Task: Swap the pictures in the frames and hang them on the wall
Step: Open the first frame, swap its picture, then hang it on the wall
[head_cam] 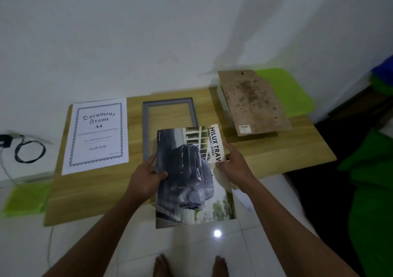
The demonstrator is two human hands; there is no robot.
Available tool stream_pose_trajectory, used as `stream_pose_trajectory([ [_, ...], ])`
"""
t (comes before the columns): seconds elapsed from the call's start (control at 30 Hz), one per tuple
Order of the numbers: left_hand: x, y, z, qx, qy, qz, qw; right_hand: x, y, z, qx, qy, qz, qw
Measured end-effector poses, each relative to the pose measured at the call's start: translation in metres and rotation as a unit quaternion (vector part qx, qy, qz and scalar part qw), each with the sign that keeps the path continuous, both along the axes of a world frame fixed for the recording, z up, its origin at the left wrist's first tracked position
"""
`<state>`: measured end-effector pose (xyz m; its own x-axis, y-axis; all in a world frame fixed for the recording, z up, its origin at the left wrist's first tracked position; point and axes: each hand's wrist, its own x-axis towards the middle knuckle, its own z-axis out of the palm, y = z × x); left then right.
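1. L hand: is pinching the left edge of the truck picture. Thumb is lying on the printed face, other fingers are curling behind the sheet.
2. R hand: is pinching the right edge of the same sheet near its far corner. Thumb is on the face, index finger is stretching along the edge; other fingers are hiding behind the paper.
3. Truck picture: is hanging face up btwn both hands. Its far half is sitting over the near edge of the wooden board; its near half is overhanging the tiled floor.
4. Grey frame: is lying flat mid-board w/ wood showing through the opening; can't tell if glass is in. Its near end is hiding under the picture.
5. Certificate sheet: is lying flat along the board's left edge, beside the frame, not touching it.
6. Brown backing panel: stained, is lying askew on a stack at the board's far right corner.
7. Green cloth: is showing beyond that corner.
8. Black cable: is coiling on the floor left of the board.
9. Bare feet: are standing on the floor at the bottom edge of the view.
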<state>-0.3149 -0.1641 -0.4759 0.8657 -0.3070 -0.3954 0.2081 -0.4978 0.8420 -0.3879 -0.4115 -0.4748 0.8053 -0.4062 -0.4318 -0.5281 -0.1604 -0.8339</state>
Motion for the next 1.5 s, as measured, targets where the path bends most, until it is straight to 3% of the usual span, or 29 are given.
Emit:
stream_pose_trajectory([
  [0.4, -0.041, -0.116, -0.061, 0.087, -0.07, -0.03, 0.993, -0.038, -0.104, -0.064, -0.155, 0.075, 0.017, 0.985],
  [0.73, -0.046, -0.177, -0.077, 0.163, -0.162, -0.081, 0.97, -0.043, -0.145, -0.075, -0.311, 0.079, 0.042, 0.946],
  [0.87, -0.055, -0.191, -0.077, 0.307, -0.232, -0.115, 0.916, -0.045, -0.149, -0.077, -0.399, 0.086, 0.106, 0.907],
  [1.03, -0.057, -0.197, -0.085, 0.315, -0.315, -0.242, 0.862, -0.047, -0.153, -0.084, -0.422, 0.053, 0.218, 0.878],
  [1.37, -0.056, -0.199, -0.08, 0.3, -0.29, -0.246, 0.875, -0.041, -0.157, -0.071, -0.396, 0.058, 0.227, 0.888],
  [1.5, -0.053, -0.188, -0.067, 0.269, -0.268, -0.203, 0.903, -0.036, -0.146, -0.058, -0.389, 0.037, 0.228, 0.892],
])
